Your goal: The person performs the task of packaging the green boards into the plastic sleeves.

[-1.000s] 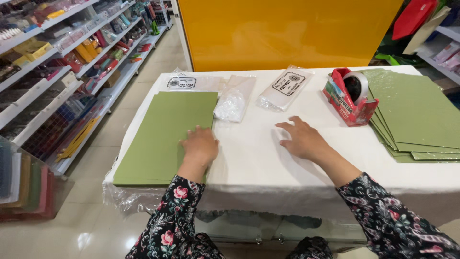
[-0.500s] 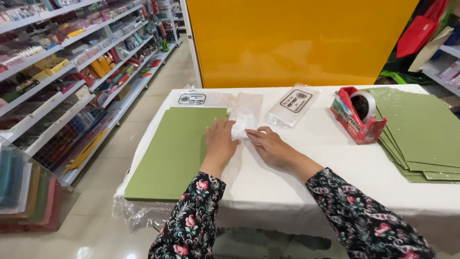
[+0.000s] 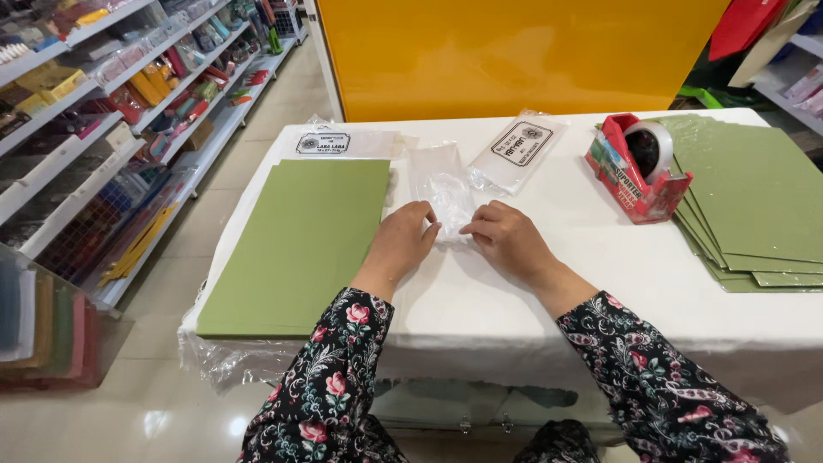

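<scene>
Two hands at work on the white-covered desk (image 3: pixel 514 309), both in floral sleeves. Left hand (image 3: pixel 401 244) and right hand (image 3: pixel 507 238) meeting at the near end of one clear plastic sleeve (image 3: pixel 441 190), lying mid-desk between them; fingers curled and pinching its lower edge from either side, fingertips nearly touching. Two more clear packets further back, each with a printed label: one (image 3: pixel 339 142) at the far left, one (image 3: pixel 519 153) angled just right of the sleeve. Contents of all three too sheer to tell. One green sheet (image 3: pixel 300 244), maybe a thin stack, flat at the left, its near end running past the desk edge, its right edge just beside the left hand. A fanned stack of green sheets (image 3: pixel 754 201) at the right, at least four corners showing, reaching toward the right edge. One red tape dispenser (image 3: pixel 636 167) touching that stack, holding one roll of tape (image 3: pixel 647 144). Bare white cloth in front of the wrists and between dispenser and right hand. Yellow panel (image 3: pixel 514 51) closing off the far edge; store shelves (image 3: pixel 94 111) and aisle off to the left.
</scene>
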